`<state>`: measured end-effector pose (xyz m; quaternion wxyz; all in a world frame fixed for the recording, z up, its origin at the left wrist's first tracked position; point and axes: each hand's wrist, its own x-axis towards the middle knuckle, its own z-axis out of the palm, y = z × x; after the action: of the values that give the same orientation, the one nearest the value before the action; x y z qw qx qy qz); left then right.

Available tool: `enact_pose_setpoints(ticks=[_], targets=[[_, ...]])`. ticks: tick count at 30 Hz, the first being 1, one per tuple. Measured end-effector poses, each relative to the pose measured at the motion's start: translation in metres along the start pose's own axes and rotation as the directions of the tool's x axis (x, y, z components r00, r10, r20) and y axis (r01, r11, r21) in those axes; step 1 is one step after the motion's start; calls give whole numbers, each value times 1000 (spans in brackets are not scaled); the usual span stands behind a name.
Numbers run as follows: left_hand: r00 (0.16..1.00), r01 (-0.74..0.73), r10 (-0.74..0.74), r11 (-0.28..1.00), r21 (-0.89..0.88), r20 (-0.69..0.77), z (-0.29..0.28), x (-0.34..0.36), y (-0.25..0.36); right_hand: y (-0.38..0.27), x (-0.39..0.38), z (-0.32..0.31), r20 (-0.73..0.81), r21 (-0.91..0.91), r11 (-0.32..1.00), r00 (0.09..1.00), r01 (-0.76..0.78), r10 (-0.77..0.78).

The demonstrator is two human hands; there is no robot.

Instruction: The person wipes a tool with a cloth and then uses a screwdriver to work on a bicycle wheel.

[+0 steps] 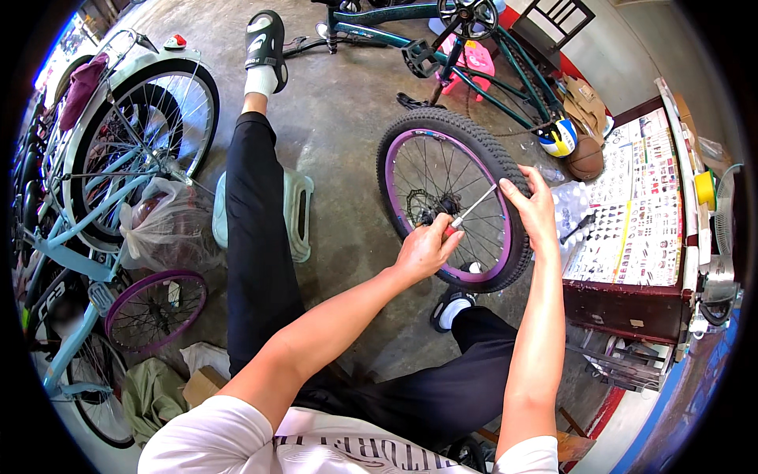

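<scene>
A bicycle wheel with a black knobby tire [419, 119] and purple rim [381, 171] stands tilted between my legs, with a disc rotor at its hub. My left hand [430, 246] is closed around the red handle of a metal-shafted tool [474, 207], which looks like a screwdriver or lever; its tip reaches the rim's upper right edge. My right hand [530, 207] grips the tire at that side, thumb beside the tool's tip.
A dark green bicycle frame [496, 95] lies behind. Bicycles [126, 205] and a loose purple rim [204, 304] crowd the left, beside a pale stool [302, 213]. A cabinet covered with printed sheets [632, 221], a basketball [584, 158] and a fan [722, 213] are at right.
</scene>
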<state>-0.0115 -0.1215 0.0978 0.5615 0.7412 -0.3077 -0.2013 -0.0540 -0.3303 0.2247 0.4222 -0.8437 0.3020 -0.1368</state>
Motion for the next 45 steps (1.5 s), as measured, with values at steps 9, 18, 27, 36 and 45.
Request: enact_pose_setpoints(ticks=[9,18,27,36,45], targets=[[994,78,-77,997,-10,84,-1,-3,1,7,8,0,18,32,999,999,28,-28],[997,50,-52,998,37,57,-1,-6,0,8,10,1,28,65,998,1000,-1,-1],[983,83,-104,986,144,148,-13,-5,7,7,7,-2,55,102,993,997,-54,48],[981,54,-93,975,215,173,-16,-6,9,8,3,-7,104,136,929,937,-344,332],[981,100,-141,957,272,134,-34,-31,-7,4,1,-17,314,293,880,907,-374,281]])
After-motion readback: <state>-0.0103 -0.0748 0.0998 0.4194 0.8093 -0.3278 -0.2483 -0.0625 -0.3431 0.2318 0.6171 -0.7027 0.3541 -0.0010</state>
